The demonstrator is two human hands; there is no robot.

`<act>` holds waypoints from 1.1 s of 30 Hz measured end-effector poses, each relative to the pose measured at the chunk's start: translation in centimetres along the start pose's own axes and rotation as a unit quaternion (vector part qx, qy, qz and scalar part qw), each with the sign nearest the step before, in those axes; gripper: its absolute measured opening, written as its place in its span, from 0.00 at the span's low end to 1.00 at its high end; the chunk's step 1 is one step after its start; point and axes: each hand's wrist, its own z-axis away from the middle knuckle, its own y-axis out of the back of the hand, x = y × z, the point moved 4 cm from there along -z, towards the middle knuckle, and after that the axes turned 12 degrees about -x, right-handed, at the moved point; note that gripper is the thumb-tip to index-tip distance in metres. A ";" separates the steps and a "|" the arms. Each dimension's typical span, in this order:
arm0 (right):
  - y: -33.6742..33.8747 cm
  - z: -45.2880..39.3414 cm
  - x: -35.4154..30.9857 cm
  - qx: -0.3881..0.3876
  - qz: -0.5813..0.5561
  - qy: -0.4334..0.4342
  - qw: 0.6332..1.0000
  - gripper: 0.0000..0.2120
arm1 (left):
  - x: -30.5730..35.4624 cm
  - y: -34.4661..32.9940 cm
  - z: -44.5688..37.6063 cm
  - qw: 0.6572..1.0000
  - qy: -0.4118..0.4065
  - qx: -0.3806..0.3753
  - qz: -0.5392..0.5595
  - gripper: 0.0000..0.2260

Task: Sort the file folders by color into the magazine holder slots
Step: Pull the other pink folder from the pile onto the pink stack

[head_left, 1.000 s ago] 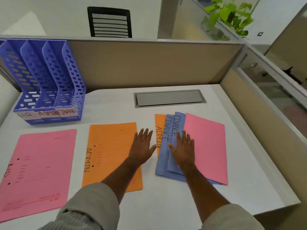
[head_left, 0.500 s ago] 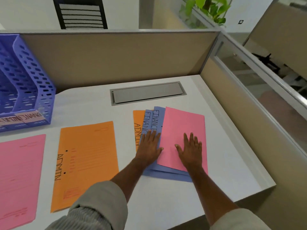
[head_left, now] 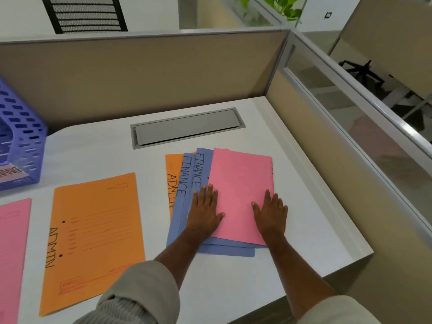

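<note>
Rightward now, both hands [head_left: 205,211] [head_left: 271,212] press pink folder [head_left: 240,183].

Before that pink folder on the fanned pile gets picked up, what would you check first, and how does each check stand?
1. Pink folder lies on top of the pile: ok.
2. Left hand flat across its left edge and the blue folders: ok.
3. Right hand flat on its right side: ok.
4. Either hand gripping an edge: not ok.
5. Magazine holder in view: only partly.
6. Which slot takes pink: cannot tell.
</note>
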 end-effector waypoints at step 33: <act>14.3 -0.2 -5.8 -0.067 -0.615 0.230 0.751 0.18 | 6.4 20.6 1.0 0.775 -0.113 -0.017 0.622 0.34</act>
